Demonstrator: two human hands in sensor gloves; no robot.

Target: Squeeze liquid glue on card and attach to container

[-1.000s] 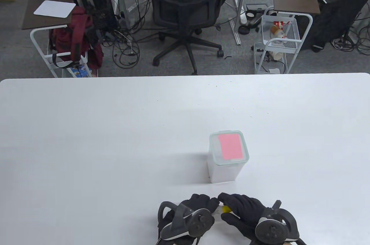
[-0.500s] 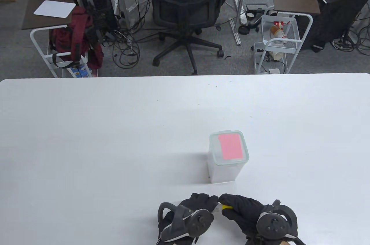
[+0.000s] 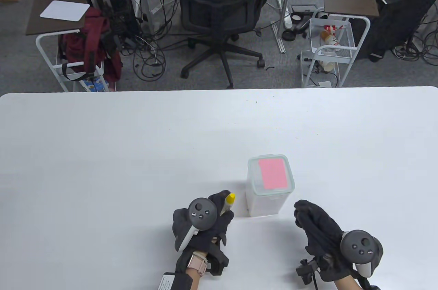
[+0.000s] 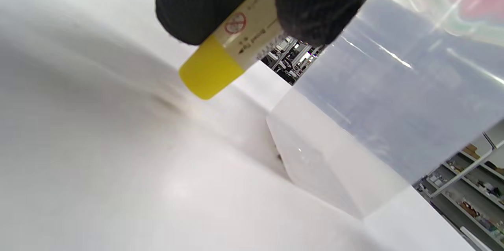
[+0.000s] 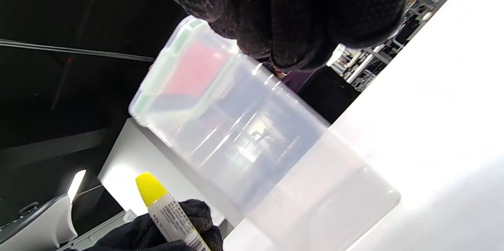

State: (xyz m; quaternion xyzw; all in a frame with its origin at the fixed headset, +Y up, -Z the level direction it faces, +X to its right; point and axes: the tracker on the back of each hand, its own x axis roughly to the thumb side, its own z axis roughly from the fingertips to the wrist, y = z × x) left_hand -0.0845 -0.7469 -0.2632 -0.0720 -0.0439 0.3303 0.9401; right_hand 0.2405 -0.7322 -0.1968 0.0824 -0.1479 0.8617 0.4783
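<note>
2 hands (image 3: 202, 221) flanking container (image 3: 270, 184)

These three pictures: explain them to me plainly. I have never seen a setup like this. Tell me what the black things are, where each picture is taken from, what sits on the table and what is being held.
The black things are a person's two hands in sensor gloves, each with a round tracker strapped to its back. The wide picture comes from a camera looking down at the white table; the other two come from small cameras on each wrist, so they look tilted and very close.

On the table stands a clear plastic container with its lid on and a pink card lying on top.

The left hand holds a glue tube with a yellow cap, just left of the container. The right hand is to the container's right and seems to hold nothing, though its fingers are partly hidden.
</note>
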